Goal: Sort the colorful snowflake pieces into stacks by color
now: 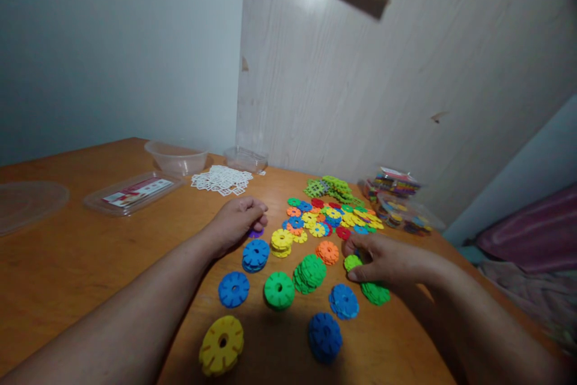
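My right hand (385, 259) pinches a lime-green notched plastic disc (352, 263) between thumb and fingers, beside a fanned green stack (375, 293). My left hand (238, 221) rests on the table, fingers curled in and thumb against them; what they hold, if anything, is hidden. A purple disc (256, 233) shows partly under its fingertips. Nearby stand a blue stack (256, 254) and a yellow stack (282, 241). An orange disc pile (327, 252) and a leaning green stack (310, 274) lie between the hands.
Loose mixed discs (320, 220) spread behind the stacks. A large yellow stack (222, 346) and a dark blue one (325, 337) are closest to me. White lattice pieces (222, 179), a clear bowl (177, 158) and a lid (135, 193) lie left; filled containers (394, 184) stand right.
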`<state>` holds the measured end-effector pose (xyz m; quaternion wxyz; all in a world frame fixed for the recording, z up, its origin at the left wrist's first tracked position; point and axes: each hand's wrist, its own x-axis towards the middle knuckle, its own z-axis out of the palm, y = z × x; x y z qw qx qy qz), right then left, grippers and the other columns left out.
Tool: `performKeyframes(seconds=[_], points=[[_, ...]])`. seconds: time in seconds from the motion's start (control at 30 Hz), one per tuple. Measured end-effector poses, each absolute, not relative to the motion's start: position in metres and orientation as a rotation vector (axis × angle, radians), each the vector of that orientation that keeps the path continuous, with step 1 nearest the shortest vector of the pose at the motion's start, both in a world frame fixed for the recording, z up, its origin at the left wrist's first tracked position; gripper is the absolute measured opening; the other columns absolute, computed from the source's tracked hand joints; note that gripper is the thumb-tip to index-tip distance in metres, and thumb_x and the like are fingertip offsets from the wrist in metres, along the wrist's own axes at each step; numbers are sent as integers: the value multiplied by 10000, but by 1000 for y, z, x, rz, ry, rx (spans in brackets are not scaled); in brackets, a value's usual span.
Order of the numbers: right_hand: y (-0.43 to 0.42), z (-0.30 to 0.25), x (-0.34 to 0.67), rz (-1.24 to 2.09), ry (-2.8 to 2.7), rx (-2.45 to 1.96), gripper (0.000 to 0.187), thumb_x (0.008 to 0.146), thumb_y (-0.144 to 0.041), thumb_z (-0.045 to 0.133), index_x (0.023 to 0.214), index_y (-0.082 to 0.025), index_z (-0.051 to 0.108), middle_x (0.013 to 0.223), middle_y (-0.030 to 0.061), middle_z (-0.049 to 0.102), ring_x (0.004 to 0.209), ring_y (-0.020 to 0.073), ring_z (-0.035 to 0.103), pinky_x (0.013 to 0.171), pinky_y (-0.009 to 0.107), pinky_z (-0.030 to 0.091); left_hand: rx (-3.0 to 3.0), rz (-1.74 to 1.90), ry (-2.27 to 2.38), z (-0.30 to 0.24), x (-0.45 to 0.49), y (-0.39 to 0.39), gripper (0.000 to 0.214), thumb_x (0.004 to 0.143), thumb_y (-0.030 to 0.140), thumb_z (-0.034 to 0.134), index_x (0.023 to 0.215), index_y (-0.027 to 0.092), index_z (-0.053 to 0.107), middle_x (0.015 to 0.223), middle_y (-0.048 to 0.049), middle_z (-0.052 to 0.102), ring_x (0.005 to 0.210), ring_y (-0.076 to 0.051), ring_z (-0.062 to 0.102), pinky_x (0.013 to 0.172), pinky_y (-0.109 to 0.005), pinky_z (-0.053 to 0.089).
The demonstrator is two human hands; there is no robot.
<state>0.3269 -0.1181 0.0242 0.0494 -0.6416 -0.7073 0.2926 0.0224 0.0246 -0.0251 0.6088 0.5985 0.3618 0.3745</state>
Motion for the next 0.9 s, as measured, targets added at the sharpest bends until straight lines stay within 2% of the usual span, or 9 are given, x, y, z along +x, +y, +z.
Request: performKeyframes(seconds=[0.1,0.23,0.4,0.47,0.57,0.7,0.8,0.9], points=[[-118,23,329,876,-2154,-1959,241,726,-346,702,853,-208,552,736,-13,548,662,130,492,522,211,352,1396,865,841,-25,22,25,260,785,404,642,856,162,578,743,-29,647,578,-98,551,534,-229,427],[-116,21,334,893,-2056,-1891,307,726,-432,714,889,-210,579,736,-2,549,652,135,477,522,226,355,1407,863,852,-24,22,24,269,778,412,647,846,160,580,743,-30,654,580,-103,560,537,-234,429],[-98,10,340,599,-1835,-1887,263,800,-421,606,922,-189,632,719,13,573,632,141,479,528,248,342,1407,867,852,-24,23,24,270,781,407,644,856,157,577,732,-25,650,575,-98,554,536,-230,425],[-88,3,344,480,-1758,-1954,286,819,-388,566,1003,-179,631,696,8,572,603,141,481,521,251,329,1411,870,848,-26,23,25,268,785,406,639,864,158,575,736,-22,647,574,-95,549,535,-227,422],[-74,-4,349,342,-1727,-2044,428,825,-397,557,1192,-181,605,669,2,579,580,151,499,518,255,318,1405,872,824,-28,23,27,267,783,406,638,868,160,575,741,-26,646,576,-99,549,532,-229,422],[-56,-4,352,235,-1774,-2064,490,823,-452,583,1247,-209,620,875,68,681,735,199,594,609,279,390,1384,873,826,-26,23,25,270,764,408,653,849,164,575,723,-23,645,563,-97,542,524,-226,413],[-43,-1,349,210,-1803,-2082,503,816,-511,598,1210,-204,649,1064,114,686,905,252,620,710,307,429,1369,873,828,-23,23,24,264,761,406,656,831,166,570,712,-17,644,556,-94,538,522,-223,410],[-30,-3,345,184,-1819,-2138,528,775,-576,627,1135,-193,679,1083,124,685,942,271,619,715,310,430,1378,871,832,-24,23,24,255,771,398,651,837,166,570,726,-23,652,563,-95,547,527,-222,414]])
